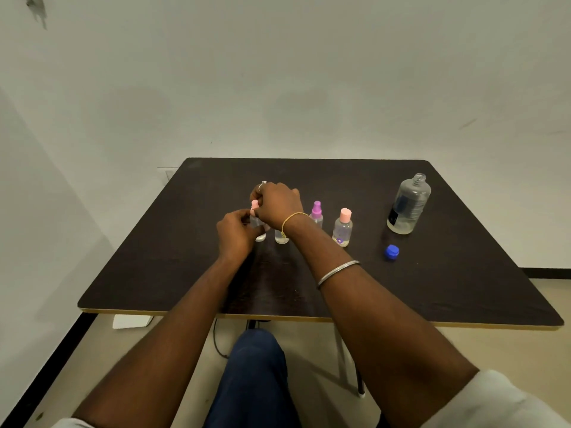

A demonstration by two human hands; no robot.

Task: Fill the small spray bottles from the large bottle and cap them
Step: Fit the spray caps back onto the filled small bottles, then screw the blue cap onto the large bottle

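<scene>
Held bottle: a small clear spray bottle (255, 223) stands upright between both hands, apparently resting on the dark table (463, 288).
Left hand (236, 233): fingers curl round the bottle's body, gripping it.
Right hand (278, 205): fingers bunched, pinching the pink spray top (254, 205) just above the left fingers.
Key relation: the top sits in line with the bottle's vertical axis, so tightening likely turns about that axis, and the right hand is the one on it.
Right of the fingers: a bottle behind the wrist (281, 238), a purple-topped bottle (317, 213), a pink-topped bottle (343, 228).
Far right: the large bottle (408, 205), uncapped, with its blue cap (391, 251) beside it.
</scene>
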